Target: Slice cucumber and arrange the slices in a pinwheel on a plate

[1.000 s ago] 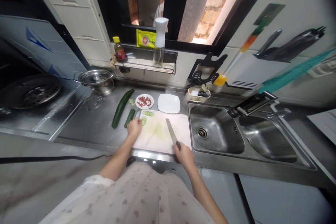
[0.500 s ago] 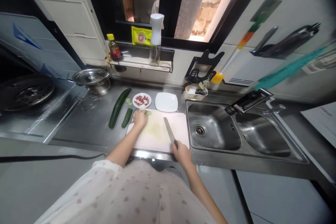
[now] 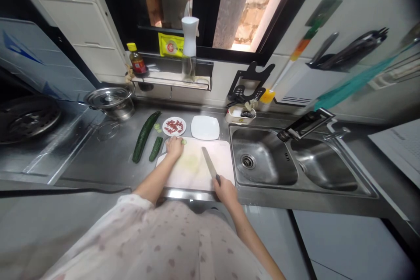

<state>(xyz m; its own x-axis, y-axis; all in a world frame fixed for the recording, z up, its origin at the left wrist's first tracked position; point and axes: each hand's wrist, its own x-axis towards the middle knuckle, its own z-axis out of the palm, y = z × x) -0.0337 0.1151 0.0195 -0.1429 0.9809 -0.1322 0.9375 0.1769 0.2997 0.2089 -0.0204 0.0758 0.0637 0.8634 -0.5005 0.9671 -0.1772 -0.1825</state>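
Bunching the fingers of the left hand (image 3: 175, 146) low over the far left part of a white cutting board (image 3: 220, 155), with a pale green cucumber slice (image 3: 184, 142) peeping out just right of the fingertips. Cannot tell from above whether pinching anything under them or merely pressing down. Gripping the black handle of a knife (image 3: 209, 161) in the right hand (image 3: 225, 189), with fingers curled snugly round it, over the board's near right part. Pointing the blade away from these fingers, slantwise over the board, with a damp greenish patch between it and the left hand. Having a short cucumber piece (image 3: 155, 148) just left of the left fingers, on the steel counter (image 3: 111, 153), and a longer cucumber (image 3: 145, 138) farther left, lying aslant. Facing loose slices (image 3: 157, 127) beyond and left of the left fingertips, then, just past those fingertips, a small round dish (image 3: 164, 123) of chopped red bits (image 3: 173, 127). Showing a squarish white plate (image 3: 205, 128) beyond and right of them, ahead of the knife tip. Taking in, farther out, a steel sink (image 3: 262, 157) right of the right fingers, a lidded pot (image 3: 123, 111) well beyond and left of the left fingers, and a shelf (image 3: 164, 78) high past both hands, bearing a yellow-capped bottle (image 3: 138, 63).
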